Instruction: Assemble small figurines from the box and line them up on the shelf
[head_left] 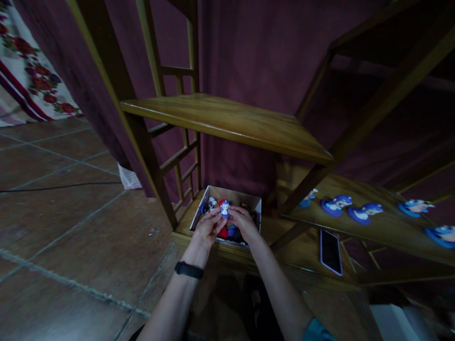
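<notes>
A small blue-and-white figurine with a round blue base is held upright between both hands. My left hand grips it from the left, its fingers closed around the base. From the other side, the fingers of my right hand pinch it. Both hands are over an open cardboard box on the lowest shelf. Inside the box lie several other figurines and a red item, partly hidden by my hands.
Above the box juts a wooden shelf board. Several figurines stand on the shelf to the right, with a phone below them. Slanting wooden posts frame the unit. A cable crosses the tiled floor at left.
</notes>
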